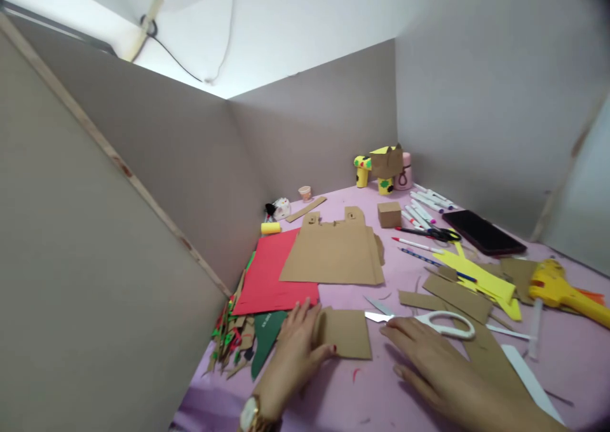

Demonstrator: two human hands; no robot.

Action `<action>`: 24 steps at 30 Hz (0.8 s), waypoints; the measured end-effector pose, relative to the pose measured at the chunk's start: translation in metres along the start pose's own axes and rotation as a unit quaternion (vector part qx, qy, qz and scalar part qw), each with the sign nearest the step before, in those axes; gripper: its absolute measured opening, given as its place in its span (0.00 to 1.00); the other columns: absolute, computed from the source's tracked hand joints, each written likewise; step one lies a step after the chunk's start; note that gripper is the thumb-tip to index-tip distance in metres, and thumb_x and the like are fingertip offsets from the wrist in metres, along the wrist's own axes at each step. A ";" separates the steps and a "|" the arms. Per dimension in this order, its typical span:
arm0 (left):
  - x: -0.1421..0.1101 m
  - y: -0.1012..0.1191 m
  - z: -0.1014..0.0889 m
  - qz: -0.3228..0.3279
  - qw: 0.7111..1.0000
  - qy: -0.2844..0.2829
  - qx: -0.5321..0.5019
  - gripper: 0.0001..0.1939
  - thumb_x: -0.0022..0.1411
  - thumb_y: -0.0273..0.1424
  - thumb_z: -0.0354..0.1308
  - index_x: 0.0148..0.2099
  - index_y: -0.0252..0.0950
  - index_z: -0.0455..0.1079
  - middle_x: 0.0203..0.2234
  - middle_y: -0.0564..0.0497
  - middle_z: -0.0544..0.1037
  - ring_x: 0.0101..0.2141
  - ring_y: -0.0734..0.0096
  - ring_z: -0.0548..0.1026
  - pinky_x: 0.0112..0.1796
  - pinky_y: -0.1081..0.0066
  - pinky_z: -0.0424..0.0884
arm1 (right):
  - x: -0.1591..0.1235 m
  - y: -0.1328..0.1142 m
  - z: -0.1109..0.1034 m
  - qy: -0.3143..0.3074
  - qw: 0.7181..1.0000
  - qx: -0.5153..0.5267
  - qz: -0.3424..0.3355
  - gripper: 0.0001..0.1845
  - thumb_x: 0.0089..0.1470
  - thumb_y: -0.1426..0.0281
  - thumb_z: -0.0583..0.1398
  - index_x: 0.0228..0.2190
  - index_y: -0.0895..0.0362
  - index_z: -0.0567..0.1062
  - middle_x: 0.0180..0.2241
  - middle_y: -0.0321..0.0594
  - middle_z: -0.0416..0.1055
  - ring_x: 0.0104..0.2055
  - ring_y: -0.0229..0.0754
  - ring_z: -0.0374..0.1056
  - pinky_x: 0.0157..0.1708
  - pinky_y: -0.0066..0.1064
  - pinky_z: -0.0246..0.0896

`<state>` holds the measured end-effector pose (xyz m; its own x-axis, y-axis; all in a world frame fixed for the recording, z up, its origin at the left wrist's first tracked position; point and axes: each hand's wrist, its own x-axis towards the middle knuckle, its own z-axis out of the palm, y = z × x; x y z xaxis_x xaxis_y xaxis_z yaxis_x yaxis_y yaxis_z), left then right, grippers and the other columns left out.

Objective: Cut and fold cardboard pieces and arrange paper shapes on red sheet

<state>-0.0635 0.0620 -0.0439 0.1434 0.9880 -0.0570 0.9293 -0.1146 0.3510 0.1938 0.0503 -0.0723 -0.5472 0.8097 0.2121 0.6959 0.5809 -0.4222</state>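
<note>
My left hand [298, 349], with a watch on its wrist, is closed at the left edge of a small square cardboard piece [352, 335]. Its thumb lies along the near left corner, and the fingers reach over the far side of a curved cardboard edge. To the right, my right hand [424, 356] is low over the table, fingers stretched and slightly apart, with nothing visible in them. White-handled scissors [450, 325] lie half spread just behind it, and their lower part is hidden by the fingers. A larger cut cardboard sheet [333, 254] with two tabs lies farther back.
Red sheets [271, 273] and a pile of scraps [233, 337] lie at left. At right are cardboard strips [457, 295], yellow paper [481, 276], a yellow glue gun [562, 289], a phone [483, 230], black scissors [441, 233] and markers [422, 215]. A cardboard box [389, 215] stands behind. Grey partitions [314, 133] enclose the table.
</note>
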 end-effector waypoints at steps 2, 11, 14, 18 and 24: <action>-0.002 0.007 0.006 0.015 1.000 0.000 0.005 0.37 0.48 0.38 0.60 0.60 0.39 0.56 0.62 0.43 0.54 0.61 0.51 0.48 0.57 0.50 0.44 | 0.009 -0.008 0.007 -0.029 0.999 -0.010 -0.011 0.23 0.50 0.73 0.54 0.50 0.57 0.68 0.52 0.52 0.66 0.52 0.54 0.63 0.50 0.48 0.60; -0.013 0.008 0.020 0.039 0.996 0.064 -0.051 0.39 0.40 0.37 0.67 0.57 0.43 0.60 0.52 0.45 0.65 0.54 0.54 0.57 0.55 0.54 0.49 | 0.018 -0.010 0.019 -0.057 0.994 -0.084 -0.036 0.24 0.49 0.71 0.53 0.49 0.56 0.70 0.52 0.51 0.68 0.52 0.56 0.64 0.48 0.46 0.64; -0.018 0.001 0.022 0.005 0.995 0.071 -0.068 0.41 0.40 0.36 0.66 0.58 0.44 0.58 0.51 0.45 0.64 0.53 0.53 0.57 0.54 0.56 0.52 | 0.022 -0.016 0.022 -0.039 0.994 -0.089 -0.053 0.23 0.49 0.71 0.54 0.48 0.56 0.72 0.50 0.51 0.70 0.50 0.57 0.66 0.46 0.46 0.66; -0.021 -0.001 0.027 0.005 0.994 0.054 -0.094 0.41 0.42 0.34 0.65 0.59 0.44 0.57 0.51 0.46 0.63 0.53 0.55 0.58 0.54 0.59 0.53 | 0.033 -0.024 0.033 -0.019 0.996 -0.061 -0.059 0.24 0.48 0.72 0.54 0.48 0.60 0.71 0.51 0.54 0.68 0.51 0.58 0.65 0.46 0.47 0.65; -0.023 -0.008 0.031 0.057 0.991 0.017 -0.117 0.43 0.45 0.42 0.63 0.62 0.43 0.51 0.62 0.44 0.52 0.61 0.55 0.47 0.58 0.56 0.46 | 0.048 -0.028 0.056 -0.018 0.999 -0.023 -0.034 0.30 0.48 0.73 0.54 0.55 0.61 0.64 0.57 0.53 0.60 0.57 0.57 0.58 0.52 0.52 0.59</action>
<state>-0.0640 0.0371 -0.0742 0.2272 0.9735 0.0252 0.8032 -0.2019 0.5605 0.1217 0.0681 -0.1000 -0.6089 0.7658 0.2068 0.6776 0.6377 -0.3663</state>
